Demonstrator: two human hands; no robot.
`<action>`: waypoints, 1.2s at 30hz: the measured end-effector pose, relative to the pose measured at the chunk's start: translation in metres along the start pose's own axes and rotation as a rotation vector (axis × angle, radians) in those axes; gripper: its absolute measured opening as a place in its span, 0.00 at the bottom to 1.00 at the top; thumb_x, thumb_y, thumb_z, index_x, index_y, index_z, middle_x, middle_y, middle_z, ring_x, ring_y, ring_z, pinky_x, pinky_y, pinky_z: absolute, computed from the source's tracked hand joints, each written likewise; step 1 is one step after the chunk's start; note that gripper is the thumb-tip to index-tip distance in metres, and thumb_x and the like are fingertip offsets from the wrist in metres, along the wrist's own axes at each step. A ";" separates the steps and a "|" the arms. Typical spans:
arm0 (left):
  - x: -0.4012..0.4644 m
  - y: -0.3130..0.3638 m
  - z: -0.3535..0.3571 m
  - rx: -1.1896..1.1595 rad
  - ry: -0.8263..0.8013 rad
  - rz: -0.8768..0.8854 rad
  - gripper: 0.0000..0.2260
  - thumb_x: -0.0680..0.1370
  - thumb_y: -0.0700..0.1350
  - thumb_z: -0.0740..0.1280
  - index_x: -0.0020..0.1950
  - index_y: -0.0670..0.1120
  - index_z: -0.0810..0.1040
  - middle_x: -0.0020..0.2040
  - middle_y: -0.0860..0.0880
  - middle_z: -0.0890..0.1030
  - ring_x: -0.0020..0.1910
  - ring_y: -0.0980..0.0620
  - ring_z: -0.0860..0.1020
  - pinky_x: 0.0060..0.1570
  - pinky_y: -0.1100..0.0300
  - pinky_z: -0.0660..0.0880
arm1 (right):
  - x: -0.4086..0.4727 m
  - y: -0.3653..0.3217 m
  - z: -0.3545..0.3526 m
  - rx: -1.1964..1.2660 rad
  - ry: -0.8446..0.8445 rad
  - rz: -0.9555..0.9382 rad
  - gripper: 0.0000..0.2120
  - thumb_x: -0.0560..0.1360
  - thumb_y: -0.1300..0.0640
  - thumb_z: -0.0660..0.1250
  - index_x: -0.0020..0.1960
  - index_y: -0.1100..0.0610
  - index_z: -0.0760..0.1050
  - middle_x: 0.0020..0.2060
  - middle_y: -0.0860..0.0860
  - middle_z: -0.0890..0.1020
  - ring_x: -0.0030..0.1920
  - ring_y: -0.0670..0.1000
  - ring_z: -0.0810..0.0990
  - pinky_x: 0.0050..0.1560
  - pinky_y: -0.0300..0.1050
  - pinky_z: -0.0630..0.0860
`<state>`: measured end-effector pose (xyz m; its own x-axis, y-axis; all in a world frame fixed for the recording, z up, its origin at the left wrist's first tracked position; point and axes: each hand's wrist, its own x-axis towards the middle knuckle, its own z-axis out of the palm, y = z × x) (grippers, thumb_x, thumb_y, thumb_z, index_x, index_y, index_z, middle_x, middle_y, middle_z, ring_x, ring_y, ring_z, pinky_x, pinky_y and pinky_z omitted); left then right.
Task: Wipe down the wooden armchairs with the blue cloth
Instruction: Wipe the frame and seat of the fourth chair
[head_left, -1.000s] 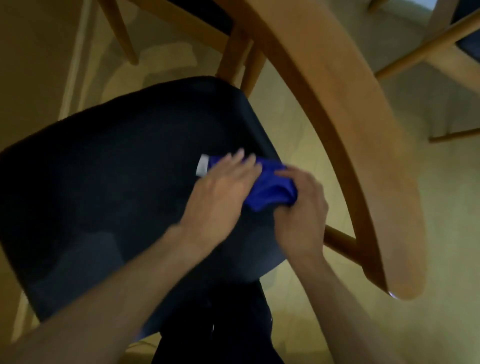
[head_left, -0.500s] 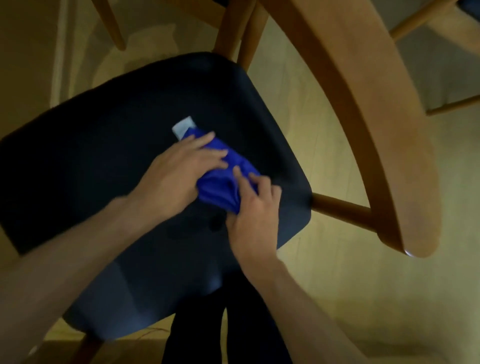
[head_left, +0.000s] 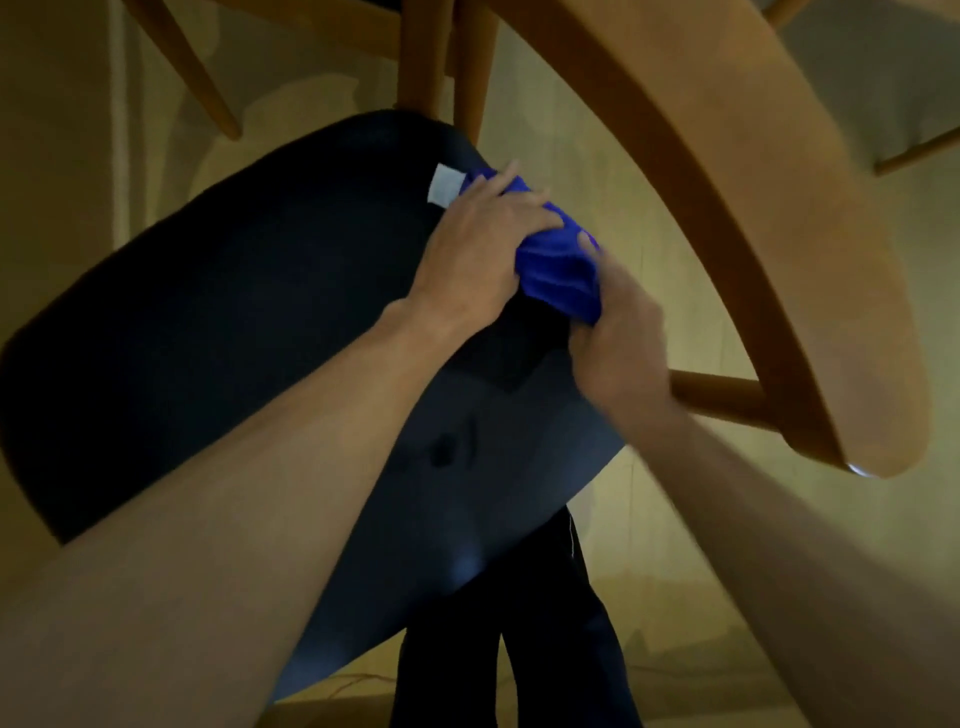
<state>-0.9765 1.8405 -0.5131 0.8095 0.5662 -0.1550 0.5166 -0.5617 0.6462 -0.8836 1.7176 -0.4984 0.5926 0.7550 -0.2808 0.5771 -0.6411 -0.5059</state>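
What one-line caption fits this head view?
Both hands, left hand and right hand, hold the blue cloth on the armchair's dark seat beside its wooden armrest.

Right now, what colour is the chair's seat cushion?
Dark navy, nearly black, the seat cushion shows best in the head view.

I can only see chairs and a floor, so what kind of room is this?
Probably a dining or sitting room indoors. There is a wooden armchair with a dark padded seat, more wooden chair legs behind it, and a pale smooth floor.
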 end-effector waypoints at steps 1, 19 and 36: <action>-0.011 -0.003 0.002 -0.037 -0.014 0.025 0.24 0.73 0.30 0.67 0.66 0.46 0.77 0.71 0.47 0.73 0.76 0.45 0.59 0.76 0.52 0.52 | -0.017 0.002 0.007 -0.030 -0.022 0.045 0.31 0.74 0.72 0.61 0.74 0.53 0.67 0.69 0.51 0.73 0.70 0.49 0.69 0.71 0.46 0.66; -0.060 0.015 -0.022 0.058 -0.001 0.045 0.20 0.73 0.35 0.66 0.64 0.45 0.78 0.64 0.45 0.78 0.69 0.45 0.70 0.71 0.53 0.60 | -0.037 -0.005 -0.004 -0.183 -0.049 -0.081 0.36 0.67 0.62 0.75 0.71 0.54 0.63 0.65 0.57 0.70 0.63 0.56 0.71 0.64 0.55 0.72; -0.236 -0.071 -0.053 0.159 -0.027 -0.375 0.21 0.64 0.35 0.76 0.55 0.49 0.82 0.61 0.49 0.79 0.62 0.45 0.74 0.53 0.50 0.69 | -0.177 -0.102 0.115 -0.065 -0.310 -0.186 0.31 0.68 0.57 0.74 0.70 0.55 0.72 0.61 0.52 0.77 0.53 0.56 0.75 0.55 0.52 0.74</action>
<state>-1.2188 1.7786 -0.4830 0.5626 0.7346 -0.3792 0.8124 -0.4064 0.4181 -1.1121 1.6652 -0.4904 0.2811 0.8589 -0.4281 0.6992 -0.4889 -0.5217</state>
